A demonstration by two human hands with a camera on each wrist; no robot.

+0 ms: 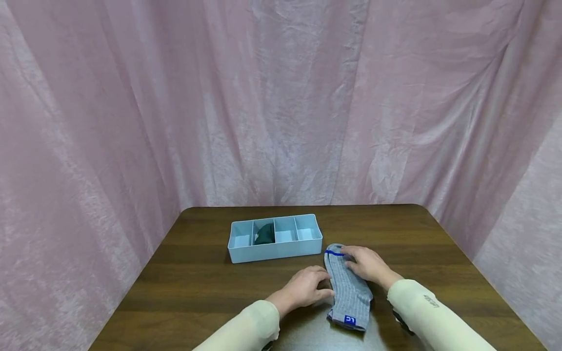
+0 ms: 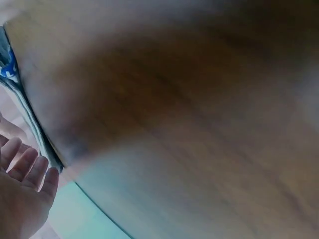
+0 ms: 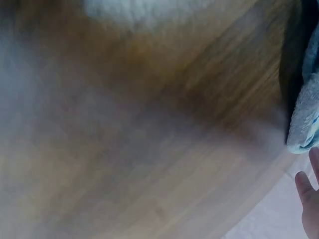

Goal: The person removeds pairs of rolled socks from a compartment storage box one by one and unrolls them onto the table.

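Observation:
A grey ribbed sock (image 1: 349, 287) lies flat on the wooden table, toe pointing away, with a blue stripe across the toe end and a blue label at the cuff. My right hand (image 1: 366, 264) rests its fingertips on the toe end from the right. On the other side, my left hand (image 1: 305, 286) reaches to the sock's left edge, its fingers loosely bent. The left wrist view shows the fingers (image 2: 36, 172) of that hand spread beside the sock's edge (image 2: 37, 124). Only part of the right hand (image 3: 310, 199) appears in the right wrist view, near the grey fabric (image 3: 305, 117).
Behind the sock and to its left stands a light blue box (image 1: 276, 251) divided into several compartments. A dark green folded cloth item (image 1: 265, 234) sits in its second compartment from the left. Pink curtains (image 1: 281, 107) hang behind the table (image 1: 184, 292).

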